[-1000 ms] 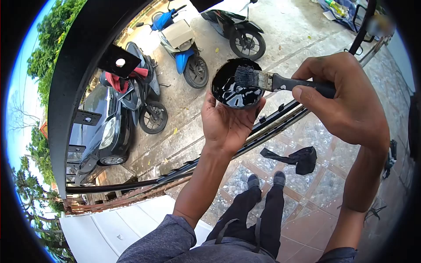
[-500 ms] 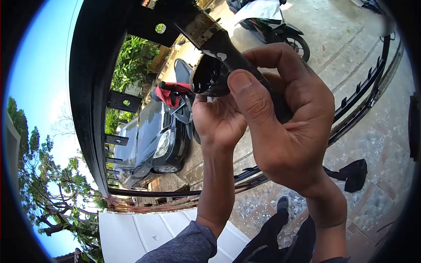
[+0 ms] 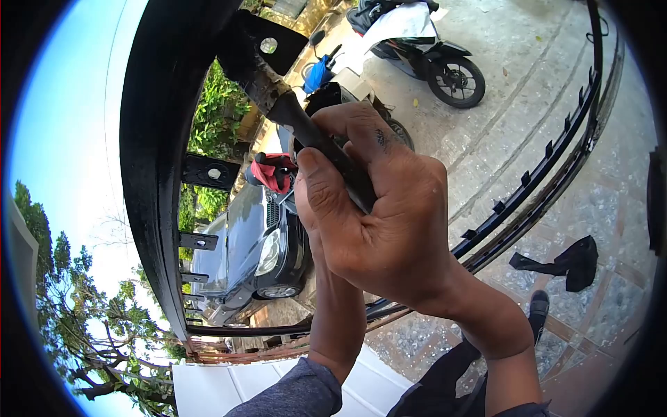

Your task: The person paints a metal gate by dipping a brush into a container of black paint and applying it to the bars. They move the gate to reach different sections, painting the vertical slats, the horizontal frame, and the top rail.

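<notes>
My right hand (image 3: pixel 389 208) is closed around the dark handle of a paintbrush (image 3: pixel 306 132). Black-coated bristles at its upper-left end meet the black metal frame (image 3: pixel 149 153), beside a flat tab with a hole (image 3: pixel 269 46). Behind the right hand, my left hand (image 3: pixel 310 221) is mostly covered, its fingers out of sight. Part of a black paint-smeared cup (image 3: pixel 325 96) shows above the right hand's knuckles, apparently held by the left.
More holed tabs (image 3: pixel 210 172) run down the frame. Beyond it stand a dark car (image 3: pixel 243 236) and a motorcycle (image 3: pixel 445 69). A lower black rail (image 3: pixel 521 184) curves across the right. A black cloth (image 3: pixel 563 264) lies on the tiled floor, near white panels (image 3: pixel 278 382).
The paintbrush and my right hand have shifted up-left, bringing the bristles to the frame beside the tab. My right hand now covers most of the cup and my left hand.
</notes>
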### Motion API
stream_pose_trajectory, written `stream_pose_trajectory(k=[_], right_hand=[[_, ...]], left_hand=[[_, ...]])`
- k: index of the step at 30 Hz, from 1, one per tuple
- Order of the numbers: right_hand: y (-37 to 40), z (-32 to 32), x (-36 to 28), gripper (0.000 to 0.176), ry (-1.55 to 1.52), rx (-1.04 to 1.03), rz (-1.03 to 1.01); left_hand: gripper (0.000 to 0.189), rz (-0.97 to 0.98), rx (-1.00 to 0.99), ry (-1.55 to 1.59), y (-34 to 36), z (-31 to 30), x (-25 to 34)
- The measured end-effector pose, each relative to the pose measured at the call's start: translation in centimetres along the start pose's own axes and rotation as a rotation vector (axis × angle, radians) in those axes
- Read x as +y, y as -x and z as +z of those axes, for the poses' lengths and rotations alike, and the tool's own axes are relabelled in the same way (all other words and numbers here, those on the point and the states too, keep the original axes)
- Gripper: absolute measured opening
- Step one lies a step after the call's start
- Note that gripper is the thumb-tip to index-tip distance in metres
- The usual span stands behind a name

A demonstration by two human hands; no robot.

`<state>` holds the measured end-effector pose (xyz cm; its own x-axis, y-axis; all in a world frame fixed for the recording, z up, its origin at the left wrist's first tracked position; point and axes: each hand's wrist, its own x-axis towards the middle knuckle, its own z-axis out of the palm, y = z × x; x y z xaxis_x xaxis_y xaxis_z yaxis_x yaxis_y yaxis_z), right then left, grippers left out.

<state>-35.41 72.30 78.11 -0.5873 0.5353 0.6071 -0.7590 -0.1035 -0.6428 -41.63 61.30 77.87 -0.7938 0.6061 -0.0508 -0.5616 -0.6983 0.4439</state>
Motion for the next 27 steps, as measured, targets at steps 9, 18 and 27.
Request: stream_pose_trajectory(k=[9, 18, 27], right_hand=[[-4.7, -6.9, 2.0, 0.018, 0.268, -0.055, -0.338], [-3.8, -4.6, 2.6, 0.016, 0.215, 0.272, -0.259], [2.6, 2.4, 0.2, 0.020, 0.153, 0.003, -0.090]], left_hand=[[0.044, -0.022, 0.051, 0.053, -0.1, 0.9, -0.5], [0.043, 0.074, 0.180, 0.025, 0.0, 0.8, -1.4], [0.044, 0.205, 0.220, 0.019, 5.2, -1.3, 0.6]])
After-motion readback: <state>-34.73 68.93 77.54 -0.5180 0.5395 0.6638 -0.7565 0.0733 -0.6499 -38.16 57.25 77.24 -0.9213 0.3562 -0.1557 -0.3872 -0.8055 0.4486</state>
